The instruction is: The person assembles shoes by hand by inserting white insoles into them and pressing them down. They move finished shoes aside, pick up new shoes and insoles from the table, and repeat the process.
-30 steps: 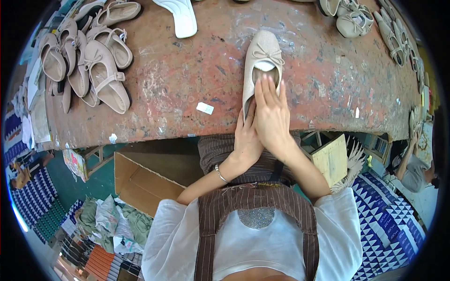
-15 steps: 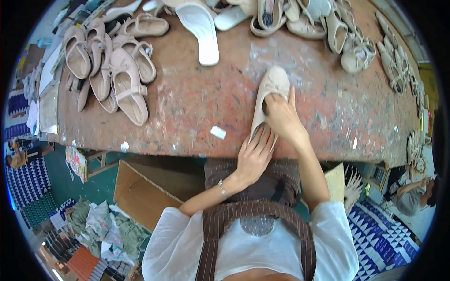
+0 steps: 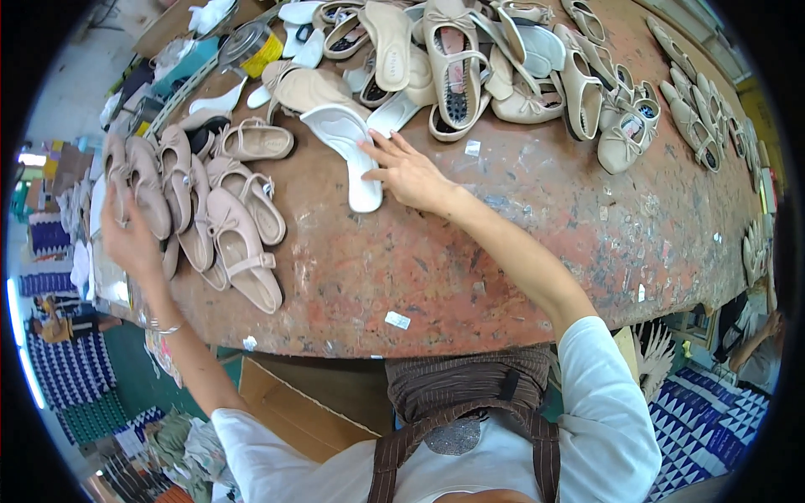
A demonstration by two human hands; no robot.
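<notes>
At the far left of the table, my left hand (image 3: 132, 239) has its fingers closed around a beige flat shoe (image 3: 116, 163), beside a group of similar shoes. The hand partly covers that shoe. My right hand (image 3: 412, 178) reaches over the middle of the table with its fingers apart. Its thumb and fingertips touch the edge of a white insole (image 3: 362, 189) lying on the tabletop. The nearest shoe of the left group is a beige strapped flat (image 3: 243, 251) with a small bow.
Along the far side of the worn red-brown table (image 3: 470, 268) lie more beige shoes (image 3: 453, 75) and insoles (image 3: 388, 50). Another row of shoes (image 3: 692, 126) sits at the far right. A paper scrap (image 3: 397, 320) lies near the front edge, above a cardboard box (image 3: 293, 402).
My hands have parted from the beige shoe in front of me. The left has carried a shoe to the left group; the right has moved to the white insole. The view has tilted farther up the table.
</notes>
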